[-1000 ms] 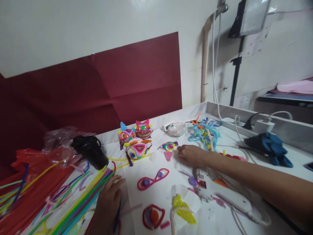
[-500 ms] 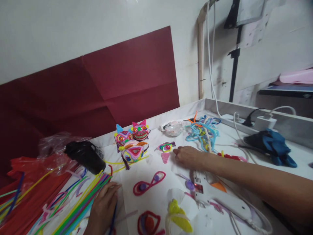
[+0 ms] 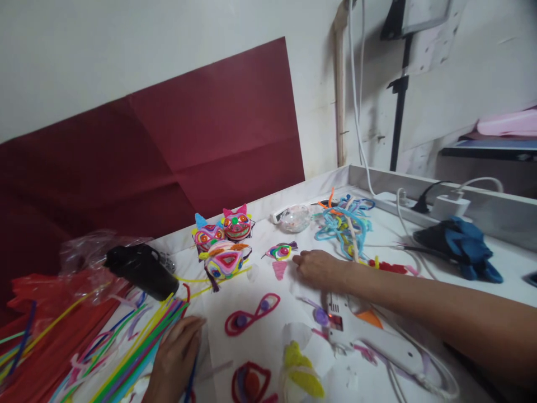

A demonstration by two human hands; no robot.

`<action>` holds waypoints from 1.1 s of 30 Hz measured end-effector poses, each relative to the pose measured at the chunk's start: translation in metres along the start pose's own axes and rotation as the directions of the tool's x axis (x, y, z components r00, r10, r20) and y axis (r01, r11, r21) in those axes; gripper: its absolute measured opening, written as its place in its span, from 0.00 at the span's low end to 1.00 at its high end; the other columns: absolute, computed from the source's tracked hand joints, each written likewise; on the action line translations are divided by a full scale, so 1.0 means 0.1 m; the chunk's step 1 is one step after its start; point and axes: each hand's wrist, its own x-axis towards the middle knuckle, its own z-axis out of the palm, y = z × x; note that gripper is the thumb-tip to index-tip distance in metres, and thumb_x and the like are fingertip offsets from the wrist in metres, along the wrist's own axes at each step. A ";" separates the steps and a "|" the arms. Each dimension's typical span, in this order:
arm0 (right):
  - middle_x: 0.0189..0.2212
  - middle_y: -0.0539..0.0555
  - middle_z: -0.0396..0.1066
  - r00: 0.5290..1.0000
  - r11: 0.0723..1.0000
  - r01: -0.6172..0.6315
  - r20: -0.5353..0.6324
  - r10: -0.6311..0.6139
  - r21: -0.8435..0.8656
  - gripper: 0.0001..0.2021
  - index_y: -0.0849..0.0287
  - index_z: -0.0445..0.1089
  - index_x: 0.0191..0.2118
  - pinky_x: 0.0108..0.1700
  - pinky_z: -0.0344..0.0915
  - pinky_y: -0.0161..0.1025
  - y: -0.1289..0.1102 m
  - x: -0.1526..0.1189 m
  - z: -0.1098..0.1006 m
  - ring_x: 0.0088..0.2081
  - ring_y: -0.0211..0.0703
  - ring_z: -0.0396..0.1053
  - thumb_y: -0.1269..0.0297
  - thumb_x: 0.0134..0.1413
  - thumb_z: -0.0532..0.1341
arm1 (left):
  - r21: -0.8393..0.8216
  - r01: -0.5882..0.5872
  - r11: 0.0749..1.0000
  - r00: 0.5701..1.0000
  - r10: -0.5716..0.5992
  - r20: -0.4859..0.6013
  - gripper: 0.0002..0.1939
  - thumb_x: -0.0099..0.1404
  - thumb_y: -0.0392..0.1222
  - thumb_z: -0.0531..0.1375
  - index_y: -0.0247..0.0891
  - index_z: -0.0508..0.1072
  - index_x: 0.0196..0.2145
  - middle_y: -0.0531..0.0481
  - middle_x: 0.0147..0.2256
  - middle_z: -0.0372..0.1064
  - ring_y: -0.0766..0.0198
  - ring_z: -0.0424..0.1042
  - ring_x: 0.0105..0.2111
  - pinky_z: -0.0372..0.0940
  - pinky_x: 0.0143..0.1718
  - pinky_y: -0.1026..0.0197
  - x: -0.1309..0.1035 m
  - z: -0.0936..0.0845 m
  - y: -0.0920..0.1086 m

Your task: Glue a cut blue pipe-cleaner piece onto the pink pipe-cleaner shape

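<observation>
**A:** Pipe-cleaner eye piece, the small multicoloured coil with the pink cone below it — where does it sit?

**B:** On the white table, just in front of the right hand's fingertips. The right hand lies flat and loosely spread, fingers reaching toward the piece; I cannot tell whether they touch it. It clamps nothing.

**A:** How much looks made already?

**B:** Three finished fuzzy mask-like heads stand grouped by the dark red paper backdrop. On the white sheet lie loose parts: a magenta figure-eight outline with purple centres, a red and purple spiral with an orange middle, and a yellow fuzzy shape. By my reading these parts are shaped but not yet joined.

**A:** And the other hand?

**B:** The left hand rests on the edge of the bundle of straight coloured pipe cleaners, fingers relaxed, with a blue stem beneath them; whether it is pinched I cannot tell.

**A:** Tools?

**B:** A white hot-glue gun lies under the right forearm, unheld.
</observation>
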 end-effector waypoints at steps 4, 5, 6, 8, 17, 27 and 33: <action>0.39 0.53 0.75 0.999 1.000 -0.009 0.033 0.009 0.009 0.09 0.62 0.73 0.39 0.40 0.72 0.42 -0.01 -0.01 -0.03 0.37 0.41 0.73 0.60 0.66 0.62 | 0.027 -0.031 0.999 0.999 0.031 0.007 0.15 0.65 0.43 0.56 0.52 0.83 0.38 0.51 0.38 0.82 0.54 0.82 0.38 0.79 0.42 0.57 -0.01 0.00 -0.02; 0.39 0.53 0.75 0.999 1.000 -0.012 0.041 0.012 0.009 0.09 0.62 0.73 0.40 0.40 0.72 0.42 -0.02 -0.02 -0.04 0.38 0.41 0.73 0.60 0.67 0.62 | 0.032 -0.042 0.999 0.999 0.042 0.011 0.14 0.65 0.42 0.56 0.52 0.83 0.38 0.51 0.37 0.82 0.54 0.82 0.38 0.78 0.42 0.57 -0.01 0.00 -0.03; 0.39 0.53 0.75 0.999 1.000 -0.015 0.049 0.015 0.010 0.09 0.62 0.73 0.40 0.40 0.73 0.42 -0.02 -0.02 -0.06 0.38 0.41 0.73 0.60 0.67 0.62 | 0.031 -0.051 0.998 0.999 0.051 0.013 0.14 0.65 0.42 0.56 0.52 0.83 0.38 0.51 0.37 0.82 0.54 0.82 0.38 0.78 0.42 0.57 -0.01 0.00 -0.03; 0.40 0.53 0.75 0.998 1.000 -0.025 0.065 0.024 0.009 0.09 0.62 0.73 0.40 0.41 0.73 0.43 -0.04 -0.04 -0.10 0.38 0.41 0.73 0.61 0.67 0.62 | 0.024 -0.055 0.998 0.998 0.055 0.003 0.14 0.65 0.42 0.56 0.52 0.83 0.37 0.51 0.37 0.82 0.55 0.82 0.37 0.78 0.41 0.57 -0.01 0.01 -0.03; 0.42 0.54 0.76 0.981 0.990 -0.139 0.144 0.132 0.035 0.09 0.62 0.73 0.42 0.46 0.74 0.46 -0.09 -0.06 -0.33 0.42 0.43 0.75 0.61 0.67 0.63 | 0.049 -0.060 0.997 0.998 0.060 0.015 0.14 0.65 0.41 0.56 0.48 0.83 0.37 0.49 0.36 0.82 0.55 0.82 0.37 0.78 0.41 0.56 0.02 -0.01 0.00; 0.41 0.53 0.76 0.967 0.962 -0.243 0.109 0.230 0.125 0.10 0.61 0.73 0.43 0.48 0.73 0.48 -0.12 -0.09 -0.45 0.43 0.44 0.74 0.58 0.68 0.61 | 0.078 -0.082 0.994 0.995 0.078 0.056 0.15 0.68 0.38 0.54 0.43 0.82 0.38 0.47 0.37 0.82 0.56 0.81 0.39 0.76 0.46 0.55 0.01 0.00 0.06; 0.36 0.51 0.75 0.963 0.947 -0.271 0.055 0.265 0.175 0.09 0.61 0.73 0.41 0.43 0.73 0.45 -0.25 -0.15 -0.55 0.38 0.41 0.74 0.61 0.68 0.61 | 0.099 -0.163 0.982 0.986 0.159 0.042 0.15 0.69 0.37 0.53 0.43 0.81 0.40 0.47 0.38 0.82 0.55 0.81 0.38 0.75 0.48 0.50 -0.02 0.03 0.03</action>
